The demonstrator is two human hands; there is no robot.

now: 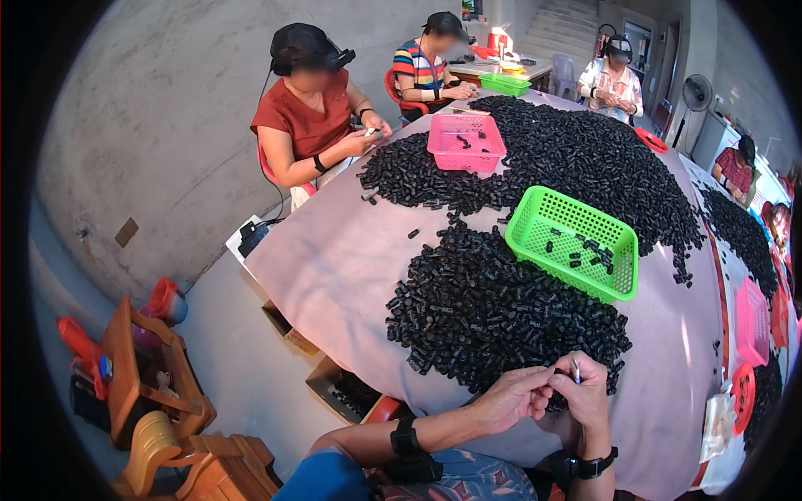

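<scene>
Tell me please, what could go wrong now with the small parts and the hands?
The black parts are heaped close to the table edge, so some could roll off. The right hand holds a thin tool against a tiny piece at the left hand; a slip might prick a finger.

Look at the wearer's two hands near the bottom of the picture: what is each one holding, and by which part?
The right hand pinches a thin light-coloured tool low on its shaft. The left hand meets it at the fingertips; whether it holds a small black piece cannot be told.
</scene>
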